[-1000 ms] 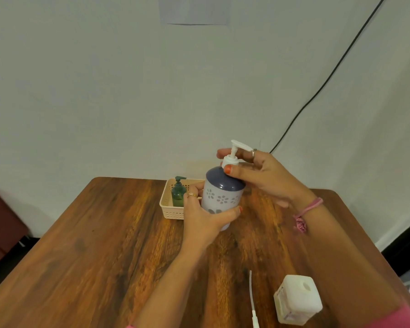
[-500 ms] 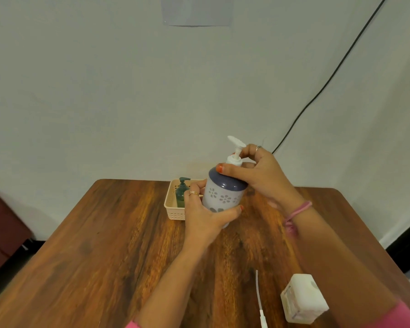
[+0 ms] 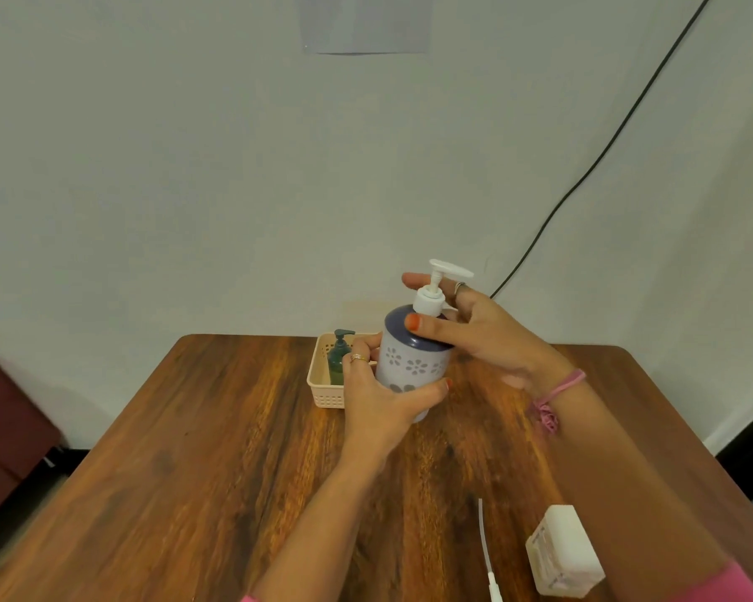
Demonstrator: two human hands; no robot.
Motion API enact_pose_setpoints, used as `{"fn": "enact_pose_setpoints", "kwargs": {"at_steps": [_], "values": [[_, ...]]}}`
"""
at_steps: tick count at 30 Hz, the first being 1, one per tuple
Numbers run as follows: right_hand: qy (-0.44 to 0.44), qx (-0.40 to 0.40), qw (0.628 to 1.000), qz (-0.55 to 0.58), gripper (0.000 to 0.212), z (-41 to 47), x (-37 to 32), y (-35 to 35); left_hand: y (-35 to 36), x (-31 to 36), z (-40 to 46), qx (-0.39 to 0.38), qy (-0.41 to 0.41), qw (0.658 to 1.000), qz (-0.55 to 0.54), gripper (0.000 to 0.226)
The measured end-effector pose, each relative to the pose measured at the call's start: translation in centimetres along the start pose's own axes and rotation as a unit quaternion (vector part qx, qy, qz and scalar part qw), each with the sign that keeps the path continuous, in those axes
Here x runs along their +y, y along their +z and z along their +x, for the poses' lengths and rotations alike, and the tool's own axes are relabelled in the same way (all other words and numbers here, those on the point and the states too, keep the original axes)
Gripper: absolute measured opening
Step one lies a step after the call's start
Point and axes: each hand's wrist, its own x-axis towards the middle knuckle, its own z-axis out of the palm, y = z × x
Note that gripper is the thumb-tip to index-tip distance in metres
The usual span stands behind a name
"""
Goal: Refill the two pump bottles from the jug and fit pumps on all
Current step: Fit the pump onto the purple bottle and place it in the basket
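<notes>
A white pump bottle with a dark blue shoulder and flower print (image 3: 411,362) stands on the wooden table (image 3: 201,449). My left hand (image 3: 381,395) wraps around its lower body. My right hand (image 3: 483,332) holds the collar of the white pump (image 3: 431,293) seated in the bottle's neck, fingers spread around it. A small dark green pump bottle (image 3: 339,356) with its pump on stands in a cream basket (image 3: 324,391) behind my left hand. The white jug (image 3: 561,551) stands at the near right, without a pump. A loose white pump tube (image 3: 487,553) lies beside it.
The table's far edge meets a pale wall with a black cable (image 3: 600,154) running down it. A dark red cabinet (image 3: 5,427) stands to the left of the table. The basket sits close behind the flowered bottle.
My right hand has turned the pump on the flowered bottle: the nozzle pointed right, then away, and points right again. My left hand has kept its hold on the bottle body.
</notes>
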Motion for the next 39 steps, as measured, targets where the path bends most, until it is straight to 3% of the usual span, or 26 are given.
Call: {"fn": "enact_pose_setpoints", "kwargs": {"at_steps": [3, 7, 9, 12, 14, 19, 22, 25, 31, 35, 39], "values": [[-0.023, 0.053, 0.997, 0.050, 0.038, 0.0, 0.2, 0.2, -0.1, 0.0, 0.1, 0.004, 0.010, 1.000, 0.010, 0.083], [-0.006, 0.146, 0.986, 0.084, 0.056, 0.8, 1.4, 1.9, 0.1, -0.1, 0.0, 0.006, 0.009, 1.000, 0.010, 0.077], [-0.010, 0.126, 0.990, 0.070, 0.058, 0.6, 1.2, 1.5, 0.1, -0.1, -0.1, 0.001, 0.002, 1.000, -0.004, 0.079], [-0.007, 0.028, 0.998, 0.060, 0.047, -0.1, 0.7, 0.0, 0.0, 0.0, -0.2, -0.004, 0.002, 1.000, -0.021, 0.083], [-0.012, 0.022, 0.998, 0.054, 0.040, -0.3, 0.7, -0.2, -0.1, 0.1, -0.2, -0.002, 0.008, 1.000, -0.011, 0.084], [-0.062, 0.175, 0.981, 0.062, 0.014, 0.0, 1.7, 2.2, 0.4, 0.7, -0.2, 0.061, 0.028, 0.997, 0.029, 0.079], [-0.077, 0.216, 0.972, 0.050, 0.006, 0.3, 2.4, 3.3, 0.7, 0.8, -0.5, 0.077, 0.027, 0.996, 0.024, 0.078], [-0.081, 0.183, 0.979, 0.042, 0.014, 0.4, 2.2, 2.7, 0.1, -0.1, 0.0, 0.014, 0.015, 1.000, 0.023, 0.090], [-0.083, 0.036, 0.995, 0.048, 0.028, 0.2, 1.0, 0.2, -3.0, -0.8, 1.7, -0.248, -0.075, 0.965, -0.037, 0.098], [-0.085, 0.038, 0.995, 0.030, 0.028, 0.5, 1.3, 0.7, -2.8, -1.1, 1.8, -0.266, -0.114, 0.953, -0.086, 0.085], [-0.066, 0.083, 0.993, 0.056, 0.032, 0.9, 2.0, 0.9, -2.3, -1.2, 1.0, -0.242, -0.100, 0.961, -0.089, 0.078]]}}
